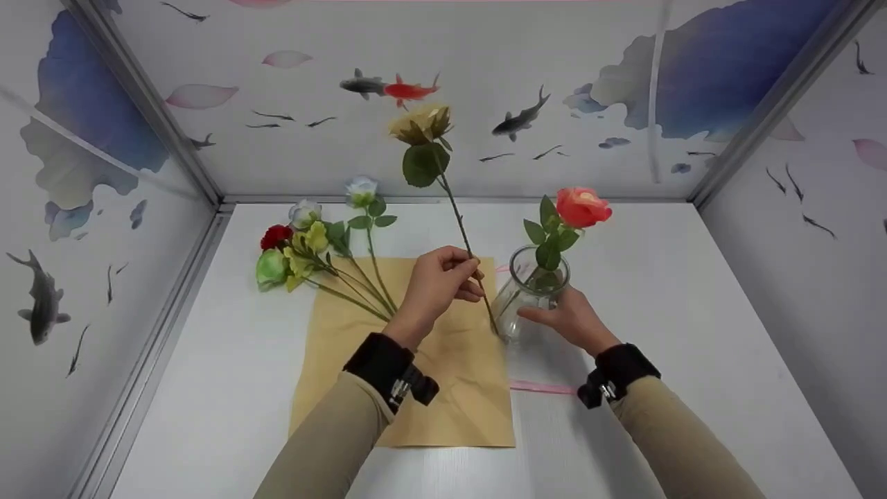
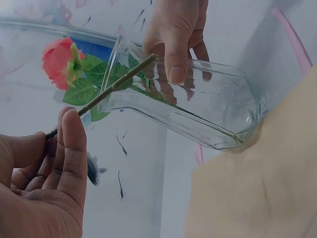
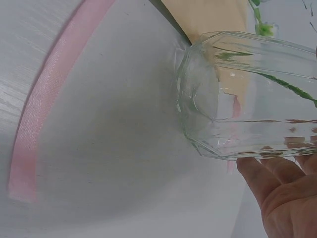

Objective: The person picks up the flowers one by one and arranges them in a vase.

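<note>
Between thumb and fingers, my left hand (image 1: 438,281) pinches the long stem of a yellow artificial rose (image 1: 421,125). Its bloom points up and away, and the cut end of the stem (image 2: 119,83) overlaps the vase's neck in the left wrist view. My right hand (image 1: 574,320) grips a clear glass vase (image 2: 213,99) by its side, thumb toward me. Inside the vase stands a coral-pink rose (image 1: 584,207) with green leaves, its stem slanting down to the base. In the right wrist view, the fingers (image 3: 282,183) lie along the glass wall.
Brown wrapping paper (image 1: 457,395) lies under the left hand. Several artificial flowers spread at its left, among them a red bloom (image 1: 276,237), a green one (image 1: 271,267) and a pale blue one (image 1: 361,190). Pink ribbon (image 1: 544,387) runs beside the paper. Printed panels (image 1: 443,166) enclose the table.
</note>
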`<state>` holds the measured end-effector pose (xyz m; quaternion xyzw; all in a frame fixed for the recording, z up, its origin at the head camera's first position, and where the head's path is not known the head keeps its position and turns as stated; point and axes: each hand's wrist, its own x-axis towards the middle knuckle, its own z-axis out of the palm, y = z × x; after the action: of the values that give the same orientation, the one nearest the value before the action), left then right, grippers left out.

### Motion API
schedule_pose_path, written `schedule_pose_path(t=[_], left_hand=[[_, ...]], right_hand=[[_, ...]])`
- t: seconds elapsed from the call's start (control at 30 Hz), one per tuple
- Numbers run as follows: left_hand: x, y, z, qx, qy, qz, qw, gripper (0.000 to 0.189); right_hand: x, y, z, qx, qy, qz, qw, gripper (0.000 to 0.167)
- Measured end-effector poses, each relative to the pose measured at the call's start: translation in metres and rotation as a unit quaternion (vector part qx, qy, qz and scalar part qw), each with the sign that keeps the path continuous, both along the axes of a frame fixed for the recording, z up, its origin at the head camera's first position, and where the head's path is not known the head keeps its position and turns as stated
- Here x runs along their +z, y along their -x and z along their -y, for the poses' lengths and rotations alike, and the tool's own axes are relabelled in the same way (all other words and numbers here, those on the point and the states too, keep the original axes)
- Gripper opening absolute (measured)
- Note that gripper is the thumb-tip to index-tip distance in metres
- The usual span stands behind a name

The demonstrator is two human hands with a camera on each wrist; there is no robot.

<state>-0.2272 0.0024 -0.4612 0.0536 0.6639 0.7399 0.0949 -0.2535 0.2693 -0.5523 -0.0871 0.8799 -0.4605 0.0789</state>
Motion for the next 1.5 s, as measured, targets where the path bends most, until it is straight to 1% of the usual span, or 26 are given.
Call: schedule_pose_path(t=[0.13, 0.37, 0.47, 0.6, 0.77, 0.93, 1.2, 1.33, 1.5], left_hand=[[0.006, 0.001, -0.006, -0.003, 0.001, -0.006, 1.0000, 0.015], [0.012, 0.004, -0.014, 0.001, 0.017, -0.025, 0.9995, 0.015], [0.016, 0.006, -0.018, 0.009, 0.027, -0.036, 0.9989, 0.012], [0.021, 0.010, -0.024, 0.021, 0.041, -0.057, 0.9973, 0.013], [0.026, 0.012, -0.030, 0.028, 0.050, -0.079, 0.9952, 0.012], [0.030, 0.014, -0.035, 0.033, 0.055, -0.098, 0.9932, 0.011], [0.035, 0.017, -0.042, 0.033, 0.073, -0.119, 0.9897, 0.009], [0.038, 0.018, -0.044, 0.036, 0.076, -0.132, 0.9877, 0.009], [0.039, 0.020, -0.043, 0.039, 0.070, -0.147, 0.9859, 0.010]], right_hand=[[0.000, 0.000, 0.000, 0.001, -0.007, -0.007, 1.0000, 0.096], [0.000, 0.000, 0.000, -0.003, 0.005, 0.010, 0.9999, 0.103], [0.000, 0.001, 0.000, -0.003, 0.005, 0.014, 0.9999, 0.102], [-0.001, 0.001, 0.000, -0.002, 0.007, 0.017, 0.9998, 0.097], [-0.002, 0.002, 0.001, -0.003, 0.010, 0.018, 0.9998, 0.093], [-0.003, 0.002, 0.000, -0.002, 0.012, 0.011, 0.9999, 0.096], [-0.003, 0.001, 0.000, -0.003, 0.007, 0.013, 0.9999, 0.105], [-0.002, 0.001, 0.000, -0.004, 0.007, 0.012, 0.9999, 0.106], [-0.002, 0.002, -0.001, -0.003, 0.011, 0.013, 0.9999, 0.105]])
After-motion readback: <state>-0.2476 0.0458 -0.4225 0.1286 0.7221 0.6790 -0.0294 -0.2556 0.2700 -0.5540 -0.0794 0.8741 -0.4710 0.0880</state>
